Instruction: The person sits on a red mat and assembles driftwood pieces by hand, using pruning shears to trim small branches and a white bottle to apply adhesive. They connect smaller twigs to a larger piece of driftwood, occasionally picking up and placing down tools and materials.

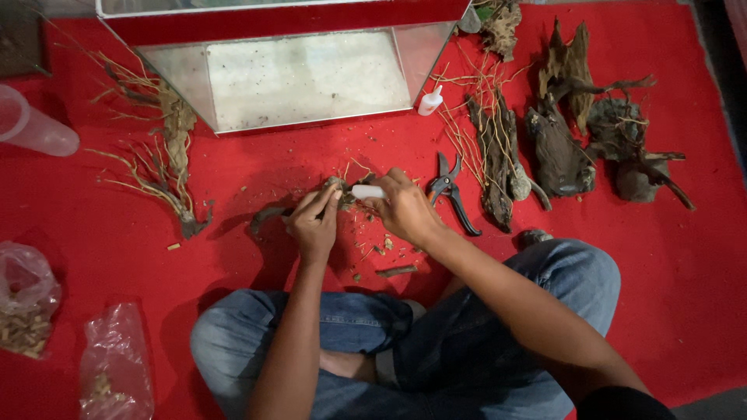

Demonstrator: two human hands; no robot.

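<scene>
The left hand [313, 222] gripped a small brown driftwood piece [336, 189]; the right hand [405, 206] closed around a small white glue bottle [366, 191], gluing apparently underway; the glass tank [303, 74] held nothing.

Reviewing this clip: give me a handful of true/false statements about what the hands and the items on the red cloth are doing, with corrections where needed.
1. The right hand holds a small white bottle against a piece of driftwood. True.
2. The left hand lies flat on the red cloth, touching nothing. False: its fingers grip the driftwood piece.
3. The pruning shears are in the right hand. False: they lie on the cloth just beside it.
4. A glass tank stands beyond the hands. True.
5. Another white bottle lies near the tank's corner. True.
</scene>
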